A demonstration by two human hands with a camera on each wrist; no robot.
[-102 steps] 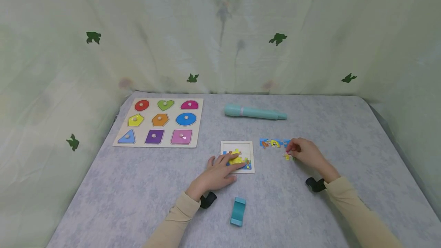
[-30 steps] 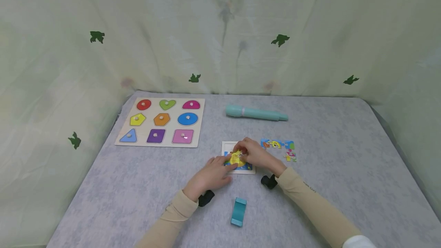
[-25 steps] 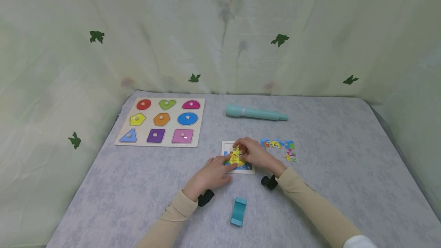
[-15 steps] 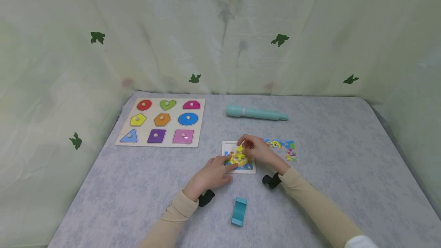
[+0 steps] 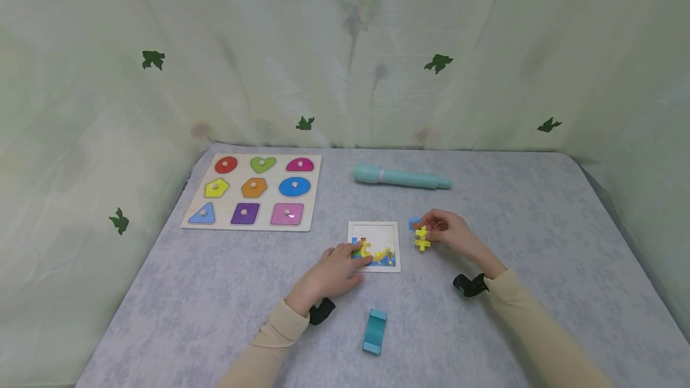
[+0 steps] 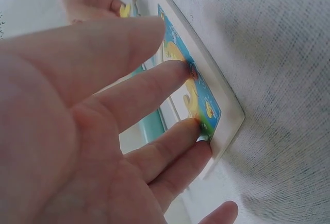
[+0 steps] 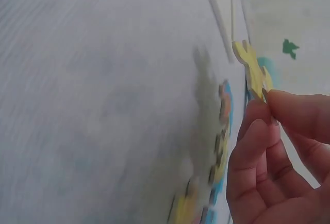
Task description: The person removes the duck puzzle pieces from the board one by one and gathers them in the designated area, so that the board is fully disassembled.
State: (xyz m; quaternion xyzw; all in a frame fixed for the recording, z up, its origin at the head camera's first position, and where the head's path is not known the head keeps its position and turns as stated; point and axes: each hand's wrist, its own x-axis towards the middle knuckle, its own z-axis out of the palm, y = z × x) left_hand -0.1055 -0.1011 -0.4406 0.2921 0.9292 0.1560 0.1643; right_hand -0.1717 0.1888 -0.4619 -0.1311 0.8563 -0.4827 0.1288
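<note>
My left hand (image 5: 334, 271) lies palm down with its fingers spread, fingertips on the assembled lower pieces of a small white-framed jigsaw tray (image 5: 380, 231). In the left wrist view those fingers (image 6: 170, 74) reach nearly straight over the tray's near edge (image 6: 231, 112). My right hand (image 5: 455, 237) pinches a yellow jigsaw piece (image 5: 423, 239) between thumb and fingers, to the right of the tray. The right wrist view shows this piece (image 7: 251, 69) raised above the cloth. Several loose jigsaw pieces (image 7: 221, 152) lie beneath, mostly hidden by the right hand in the head view.
A wooden shape board (image 5: 315, 193) with knobbed coloured shapes stands at the back left. Behind the tray lies a pale teal tube-shaped thing (image 5: 401, 176). A small teal bracket-like piece (image 5: 374, 332) sits near the front. A patterned curtain (image 5: 485, 106) rises behind the table.
My right hand reached from the loose pieces to the tray, then came back right with the yellow piece. The tray's middle is uncovered now. My left hand has stayed nearly still.
</note>
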